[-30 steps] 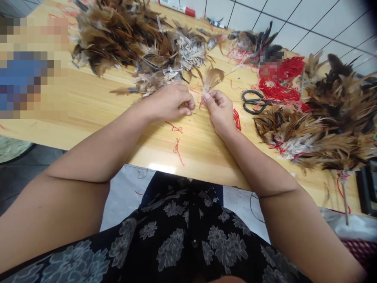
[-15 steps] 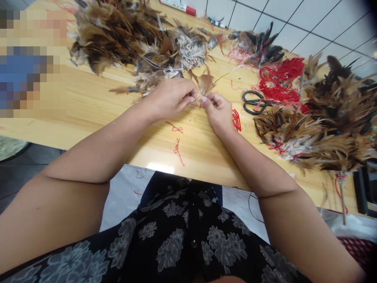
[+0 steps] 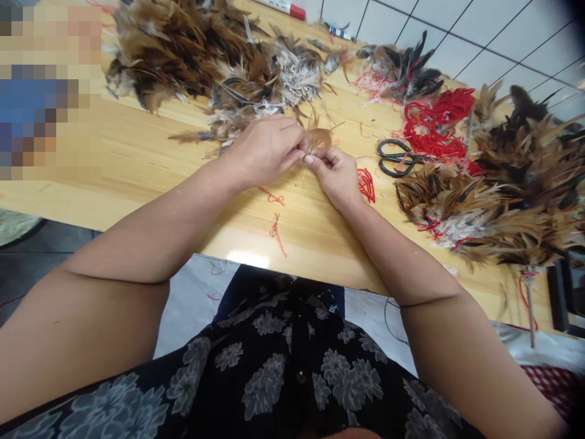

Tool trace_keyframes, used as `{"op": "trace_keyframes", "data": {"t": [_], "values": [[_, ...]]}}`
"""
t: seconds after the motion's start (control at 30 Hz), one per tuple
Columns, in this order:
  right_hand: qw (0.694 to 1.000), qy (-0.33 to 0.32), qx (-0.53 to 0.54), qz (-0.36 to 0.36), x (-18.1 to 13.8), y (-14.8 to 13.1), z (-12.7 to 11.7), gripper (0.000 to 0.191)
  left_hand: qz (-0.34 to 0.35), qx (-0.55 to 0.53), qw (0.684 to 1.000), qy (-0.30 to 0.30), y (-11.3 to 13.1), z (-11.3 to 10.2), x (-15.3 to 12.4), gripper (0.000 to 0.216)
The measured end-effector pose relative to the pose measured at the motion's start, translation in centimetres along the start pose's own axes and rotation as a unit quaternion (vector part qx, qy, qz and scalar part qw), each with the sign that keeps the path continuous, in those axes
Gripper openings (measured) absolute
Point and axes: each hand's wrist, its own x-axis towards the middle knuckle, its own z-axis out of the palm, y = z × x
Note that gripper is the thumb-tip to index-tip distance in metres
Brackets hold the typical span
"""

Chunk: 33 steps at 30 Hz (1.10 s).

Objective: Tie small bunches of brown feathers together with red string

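A small tuft of brown feathers (image 3: 319, 138) stands up between my fingertips over the table. My left hand (image 3: 273, 148) is closed, its thumb and fingers pinched at the left side of the tuft's base. From the right, my right hand (image 3: 337, 177) pinches the same base between thumb and forefinger. The two sets of fingertips meet there, and any thread between them is too small to make out. Just beyond my left hand lies a pile of feathers with pale quill ends (image 3: 297, 76). Red string (image 3: 366, 185) lies beside my right wrist.
Black-handled scissors (image 3: 395, 157) and a tangle of red yarn (image 3: 439, 125) lie to the right. Bundled brown feathers (image 3: 525, 177) cover the table's right end. Short red thread scraps (image 3: 275, 227) lie near the front edge. A marker (image 3: 292, 10) rests by the tiled wall.
My right hand has shifted slightly left, and the fingertips of both hands have come together at the tuft's base. The feathers have turned and sit lower, partly behind the fingers.
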Motion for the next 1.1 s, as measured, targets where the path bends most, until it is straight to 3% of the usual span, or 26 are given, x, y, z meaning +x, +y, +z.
{"op": "trace_keyframes", "data": {"t": [0.13, 0.23, 0.3, 0.37, 0.5, 0.6, 0.77, 0.93, 1.1], "values": [[1.0, -0.005, 0.018, 0.01, 0.0, -0.2, -0.1, 0.062, -0.02, -0.01, 1.0, 0.011, 0.3, -0.4, 0.2, 0.019], [0.999, -0.007, 0.05, 0.008, 0.0, -0.3, -0.3, 0.062, -0.039, 0.014, 0.992, 0.122, 0.2, -1.8, 0.1, 0.013], [0.997, -0.001, 0.081, 0.011, 0.0, -0.2, -0.5, 0.064, -0.066, 0.065, 0.974, 0.206, -0.3, -3.1, 0.0, 0.022], [0.993, 0.013, 0.116, 0.011, 0.1, -0.1, -0.6, 0.068, -0.116, 0.128, 0.957, 0.234, -1.0, -4.3, -0.1, 0.021], [0.986, 0.04, 0.164, 0.013, 0.3, 0.1, -0.8, 0.069, -0.227, 0.13, 0.958, 0.117, -2.1, -5.1, 0.0, 0.011], [0.984, 0.042, 0.172, 0.021, 0.2, -0.2, -0.8, 0.07, -0.231, 0.11, 0.966, 0.031, -1.9, -4.6, 0.2, 0.019], [0.984, 0.043, 0.172, 0.031, 0.0, -0.6, -0.8, 0.068, -0.25, 0.125, 0.959, -0.045, -1.0, -3.7, 0.3, 0.024], [0.984, 0.041, 0.17, 0.027, -0.1, -0.8, -0.8, 0.059, -0.25, 0.14, 0.957, -0.049, -1.6, -3.3, 0.5, 0.025], [0.987, 0.043, 0.154, 0.029, -0.2, -1.0, -0.8, 0.051, -0.233, 0.087, 0.968, 0.025, -1.9, -4.0, 0.4, 0.016]]}}
